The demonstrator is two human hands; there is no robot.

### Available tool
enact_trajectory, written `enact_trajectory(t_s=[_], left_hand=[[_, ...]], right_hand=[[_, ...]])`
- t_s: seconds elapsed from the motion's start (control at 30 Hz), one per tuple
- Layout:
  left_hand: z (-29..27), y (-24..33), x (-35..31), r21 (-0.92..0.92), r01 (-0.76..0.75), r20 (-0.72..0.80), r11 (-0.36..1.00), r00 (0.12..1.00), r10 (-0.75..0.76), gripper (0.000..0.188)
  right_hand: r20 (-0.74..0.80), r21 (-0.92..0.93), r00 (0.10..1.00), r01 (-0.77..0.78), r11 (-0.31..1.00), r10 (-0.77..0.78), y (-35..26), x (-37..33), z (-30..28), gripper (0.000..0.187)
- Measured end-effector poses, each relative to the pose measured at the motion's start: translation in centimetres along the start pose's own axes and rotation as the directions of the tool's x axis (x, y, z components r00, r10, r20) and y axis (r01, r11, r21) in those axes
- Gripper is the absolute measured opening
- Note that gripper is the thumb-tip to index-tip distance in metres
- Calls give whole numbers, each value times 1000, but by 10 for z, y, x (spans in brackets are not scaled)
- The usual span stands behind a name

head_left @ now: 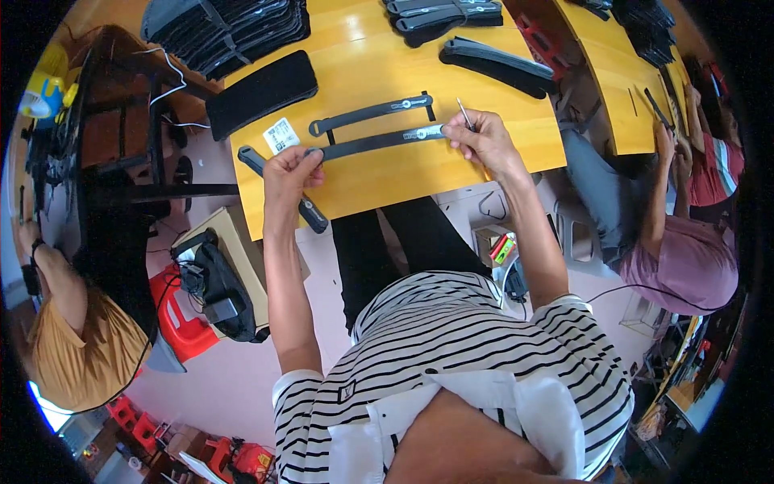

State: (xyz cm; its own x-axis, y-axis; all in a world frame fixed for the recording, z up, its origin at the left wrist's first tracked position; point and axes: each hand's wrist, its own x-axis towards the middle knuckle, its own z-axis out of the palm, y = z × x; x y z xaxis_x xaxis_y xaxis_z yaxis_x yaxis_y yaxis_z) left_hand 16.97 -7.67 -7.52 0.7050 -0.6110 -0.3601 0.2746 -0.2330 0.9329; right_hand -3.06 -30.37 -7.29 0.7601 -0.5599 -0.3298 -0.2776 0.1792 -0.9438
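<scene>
A dark grey strap (367, 147) with a printed light end is stretched between my two hands, over the near part of the yellow table (379, 181). My left hand (287, 179) pinches its left end between thumb and fingers. At the printed end, my right hand (488, 143) grips the strap and also holds a thin pointed tool (463, 110), its metal tip sticking up past the fingers. Just beyond lies a similar strap (367, 115) with a looped end, across two short black strips. Another dark strap (313, 214) runs beneath my left hand and overhangs the table's near edge.
A white printed label (280, 135) and a black padded piece (264, 93) lie at left. Bundled dark straps (230, 36) are stacked at the far left, with more bundles (443, 14) at the back and right (496, 66). Co-workers sit left (89, 339) and right (685, 258).
</scene>
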Motion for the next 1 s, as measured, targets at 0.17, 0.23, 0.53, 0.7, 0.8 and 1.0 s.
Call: enact_trajectory(t_s=[0.17,0.23,0.53,0.7,0.8,1.0], left_hand=[[-4,-11,29,11,-41,-59,999,997,41,8],[-3,-11,34,-13,-46,-60,999,997,45,8],[5,-13,48,244,-53,-111,968,990,82,11],[2,-29,56,237,-82,-86,968,991,105,13],[5,-32,55,191,-57,-148,980,985,87,13],[7,-29,55,179,-45,-147,983,987,71,13]], right_hand=[[-3,51,999,-49,997,49,2,27,5,11],[3,70,998,-56,996,56,3,36,2,11],[-80,-88,997,-3,996,-4,11,52,2,12],[-126,-192,991,9,981,-33,17,56,2,13],[-88,-190,995,22,981,-40,19,58,1,12],[-119,-226,993,-17,974,-10,14,58,2,12]])
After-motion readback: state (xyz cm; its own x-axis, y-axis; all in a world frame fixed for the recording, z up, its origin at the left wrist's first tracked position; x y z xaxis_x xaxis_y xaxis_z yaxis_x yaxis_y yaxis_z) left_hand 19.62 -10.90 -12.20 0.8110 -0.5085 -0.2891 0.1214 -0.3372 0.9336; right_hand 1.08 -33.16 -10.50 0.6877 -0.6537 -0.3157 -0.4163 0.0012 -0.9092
